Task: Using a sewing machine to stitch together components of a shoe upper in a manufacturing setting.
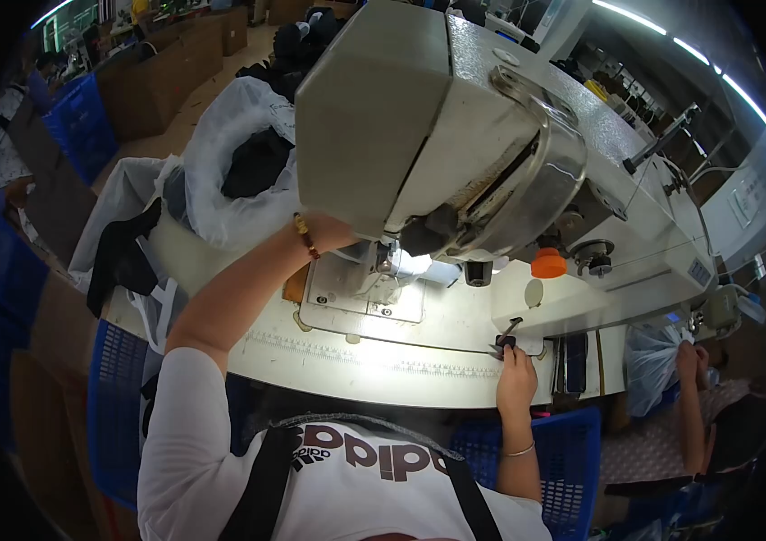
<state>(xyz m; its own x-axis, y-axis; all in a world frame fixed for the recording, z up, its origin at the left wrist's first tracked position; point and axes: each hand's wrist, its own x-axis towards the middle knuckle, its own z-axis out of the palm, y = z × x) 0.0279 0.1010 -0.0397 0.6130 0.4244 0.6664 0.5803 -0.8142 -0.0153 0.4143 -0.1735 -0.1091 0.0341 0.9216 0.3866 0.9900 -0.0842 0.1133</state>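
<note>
A large cream sewing machine (374, 108) fills the upper middle of the view. My left hand (336, 234) reaches behind its head, near the needle area, and the fingers are hidden there. Under the needle lies a bright metal plate (401, 302), lit by a lamp. At the right front of the machine table (365, 374), my right hand (516, 370) is closed, its fingertips on small dark thread snips (506, 342) with thin metal points. A printed ruler strip (442, 369) runs along the table between my two arms.
White plastic bags (221, 216) with black fabric pieces (126, 257) stand left of the machine. Blue plastic baskets (117, 406) sit under the table's edges. An orange knob (548, 263) sticks out of the machine. At the right, another person's hands (689, 361) hold a clear bag (652, 365).
</note>
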